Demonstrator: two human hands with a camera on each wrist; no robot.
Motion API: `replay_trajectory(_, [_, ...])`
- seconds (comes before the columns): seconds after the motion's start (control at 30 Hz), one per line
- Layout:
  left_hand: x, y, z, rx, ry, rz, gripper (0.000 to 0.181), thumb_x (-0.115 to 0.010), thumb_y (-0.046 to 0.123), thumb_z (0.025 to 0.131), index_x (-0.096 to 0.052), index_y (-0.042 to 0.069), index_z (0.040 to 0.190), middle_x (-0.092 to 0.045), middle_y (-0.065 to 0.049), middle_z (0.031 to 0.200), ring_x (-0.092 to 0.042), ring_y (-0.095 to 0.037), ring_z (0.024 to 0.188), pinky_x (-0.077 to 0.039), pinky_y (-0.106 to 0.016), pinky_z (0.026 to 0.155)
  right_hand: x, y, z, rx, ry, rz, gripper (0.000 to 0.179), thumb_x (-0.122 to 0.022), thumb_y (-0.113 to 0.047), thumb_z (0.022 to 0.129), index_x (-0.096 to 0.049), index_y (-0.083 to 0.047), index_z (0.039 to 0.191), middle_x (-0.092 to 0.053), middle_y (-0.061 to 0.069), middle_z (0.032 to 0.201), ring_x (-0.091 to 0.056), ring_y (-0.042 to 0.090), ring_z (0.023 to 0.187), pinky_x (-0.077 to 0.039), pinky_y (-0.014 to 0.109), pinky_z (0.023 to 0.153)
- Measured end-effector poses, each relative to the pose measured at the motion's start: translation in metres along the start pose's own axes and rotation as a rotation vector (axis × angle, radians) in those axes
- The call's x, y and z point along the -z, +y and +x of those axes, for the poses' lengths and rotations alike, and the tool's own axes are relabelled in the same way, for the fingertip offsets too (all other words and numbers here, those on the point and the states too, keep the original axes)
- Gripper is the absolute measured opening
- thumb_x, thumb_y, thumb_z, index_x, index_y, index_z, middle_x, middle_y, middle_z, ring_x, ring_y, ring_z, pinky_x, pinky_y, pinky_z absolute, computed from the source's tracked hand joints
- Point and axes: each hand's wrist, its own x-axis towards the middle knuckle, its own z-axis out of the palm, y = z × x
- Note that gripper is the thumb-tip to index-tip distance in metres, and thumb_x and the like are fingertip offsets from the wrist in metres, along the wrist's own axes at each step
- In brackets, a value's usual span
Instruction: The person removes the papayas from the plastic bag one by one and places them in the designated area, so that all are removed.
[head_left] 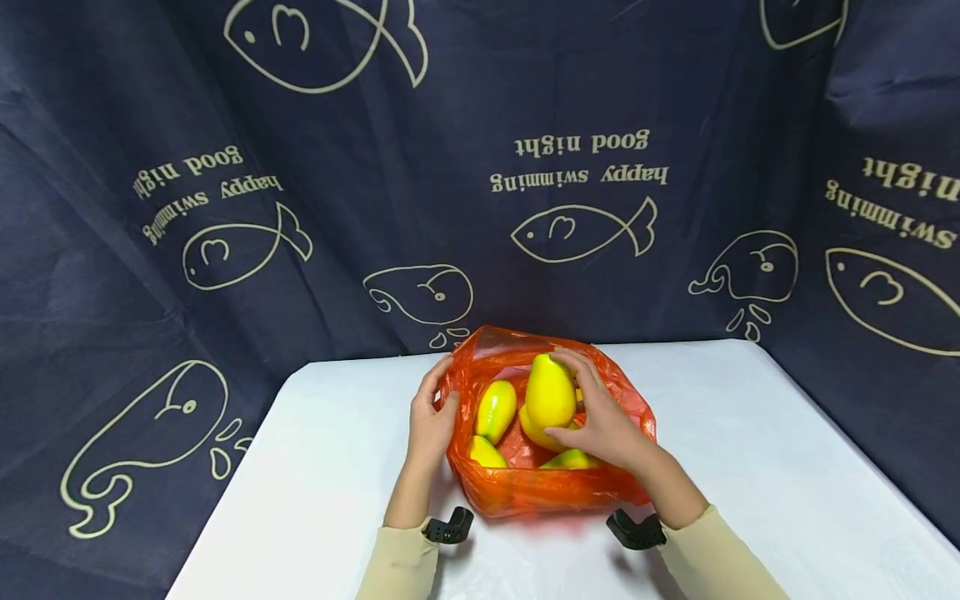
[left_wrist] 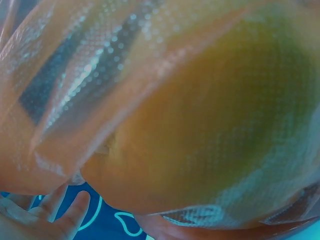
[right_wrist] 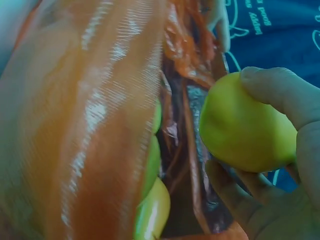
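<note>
A red plastic bag (head_left: 517,492) lies with its mouth wide, several yellow, green-tinged papayas inside. At its left rim is my left hand (head_left: 433,421), thumb and fingers curled about the edge of the plastic. My right hand (head_left: 603,421) grips a yellow papaya (head_left: 551,392) between thumb and fingers, over the bag's mouth. The right wrist view shows this papaya (right_wrist: 245,125) with the thumb on top and fingers beneath. Another papaya (head_left: 497,411) sits in the bag to its left. Through the film in the left wrist view a papaya (left_wrist: 215,115) shows; the left fingers (left_wrist: 75,210) appear below.
A white table (head_left: 330,467) bears the bag near its back edge. Behind it hangs a dark blue curtain (head_left: 450,192) with fish and whale drawings. Both wrists wear black bands.
</note>
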Motion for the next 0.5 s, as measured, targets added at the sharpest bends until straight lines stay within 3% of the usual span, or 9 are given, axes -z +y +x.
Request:
replay_trajectory(0.17, [-0.001, 0.001, 0.000, 0.015, -0.001, 0.014, 0.049, -0.052, -0.002, 0.095, -0.052, 0.004, 0.143, -0.049, -0.012, 0.152, -0.047, -0.035, 0.139, -0.043, -0.050, 0.112, 0.015, 0.004, -0.002, 0.048, 0.055, -0.023, 0.102, -0.087, -0.015, 0.075, -0.027, -0.029, 0.156, -0.023, 0.004, 0.162, -0.043, 0.028, 0.134, -0.058, 0.044, 0.092])
replay_trajectory(0.37, [-0.002, -0.025, 0.009, 0.025, 0.016, 0.005, 0.051, -0.051, -0.004, 0.095, -0.052, 0.008, 0.145, -0.048, -0.010, 0.153, -0.046, -0.033, 0.140, -0.043, -0.050, 0.113, 0.036, 0.007, -0.008, 0.019, 0.106, -0.002, 0.100, -0.081, -0.010, 0.078, -0.025, -0.032, 0.158, -0.019, 0.003, 0.164, -0.039, 0.035, 0.138, -0.052, 0.061, 0.097])
replay_trajectory(0.43, [-0.002, -0.031, 0.011, 0.020, 0.026, 0.000, 0.051, -0.052, -0.004, 0.095, -0.053, 0.012, 0.144, -0.049, -0.007, 0.152, -0.047, -0.031, 0.139, -0.043, -0.050, 0.113, 0.043, 0.008, -0.010, 0.012, 0.134, -0.003, 0.101, -0.080, -0.008, 0.079, -0.023, -0.031, 0.159, -0.019, 0.003, 0.165, -0.040, 0.034, 0.137, -0.052, 0.055, 0.099])
replay_trajectory(0.5, [-0.003, -0.032, 0.011, 0.015, 0.034, 0.001, 0.051, -0.052, -0.003, 0.096, -0.055, 0.015, 0.143, -0.051, -0.005, 0.150, -0.049, -0.030, 0.137, -0.043, -0.051, 0.112, 0.049, 0.010, -0.012, 0.003, 0.165, -0.009, 0.102, -0.080, -0.007, 0.079, -0.021, -0.030, 0.159, -0.020, 0.003, 0.165, -0.042, 0.032, 0.134, -0.054, 0.041, 0.100])
